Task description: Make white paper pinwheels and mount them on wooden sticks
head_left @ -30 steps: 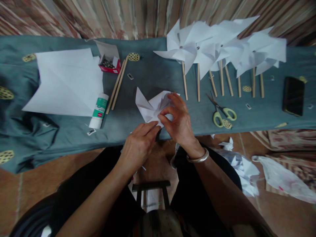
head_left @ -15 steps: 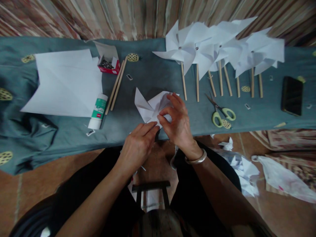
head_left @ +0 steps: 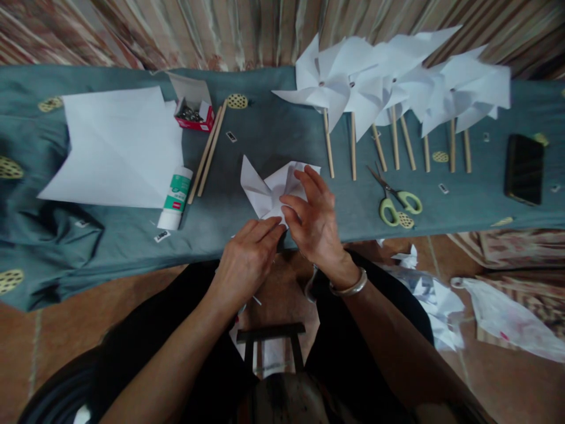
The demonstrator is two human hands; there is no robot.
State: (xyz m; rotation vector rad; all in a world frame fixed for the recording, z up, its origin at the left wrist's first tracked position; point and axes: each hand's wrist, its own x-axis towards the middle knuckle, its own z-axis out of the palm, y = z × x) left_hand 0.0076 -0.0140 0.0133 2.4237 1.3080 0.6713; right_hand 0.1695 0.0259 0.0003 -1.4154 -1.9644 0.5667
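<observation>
A white paper pinwheel (head_left: 260, 197) with folded blades lies near the front edge of the cloth-covered table. My left hand (head_left: 249, 250) is closed on its near edge, fingers pressed together, the thumb hidden. Above the right side of the paper, my right hand (head_left: 313, 218) has its fingers apart, with thumb and index fingertips close to the pinwheel's middle; nothing shows between them. Part of the pinwheel is covered by this hand. A silver bangle (head_left: 351, 282) circles the right wrist.
Finished pinwheels (head_left: 326, 70) on wooden sticks lie at the back right, above green-handled scissors (head_left: 391, 200). A phone (head_left: 524, 169) rests farther right. On the left are white paper sheets (head_left: 119, 147), a glue stick (head_left: 175, 197), two sticks (head_left: 207, 153) and a red box of metal pins (head_left: 194, 115).
My right thumb and index finger have parted from their pinch near the pinwheel's middle, and the fingers have spread. My left hand stays in place on the paper.
</observation>
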